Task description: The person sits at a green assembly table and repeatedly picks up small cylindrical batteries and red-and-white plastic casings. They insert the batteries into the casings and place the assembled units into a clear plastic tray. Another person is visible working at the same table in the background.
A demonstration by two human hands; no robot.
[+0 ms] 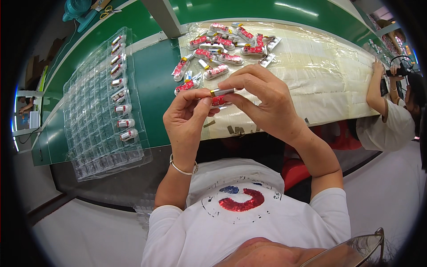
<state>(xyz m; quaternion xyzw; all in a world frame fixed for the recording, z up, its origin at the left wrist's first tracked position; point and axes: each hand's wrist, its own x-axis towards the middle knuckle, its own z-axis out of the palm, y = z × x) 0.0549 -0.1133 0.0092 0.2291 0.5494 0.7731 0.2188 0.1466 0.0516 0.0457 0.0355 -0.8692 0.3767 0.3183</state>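
In front of my chest, both hands pinch one small electronic part (219,100), a red circuit board with a silver battery cell that has a yellow end. My left hand (189,118) grips it between thumb and forefinger from the left side. From the right, the thumb and forefinger of my right hand (267,98) close on the silver cell (223,92). Fingers cover much of the part. Just beyond my hands lies a loose pile of similar red-board parts (216,71), some with their silver cells sticking out on the side.
To the left, a clear plastic blister tray (95,111) holds a column of parts along its right side. Yellowish film (320,80) covers the green table (153,89). A metal post (162,18) rises behind. Scissors (109,12) and a teal fan (78,9) sit far left. Another person (387,124) works at right.
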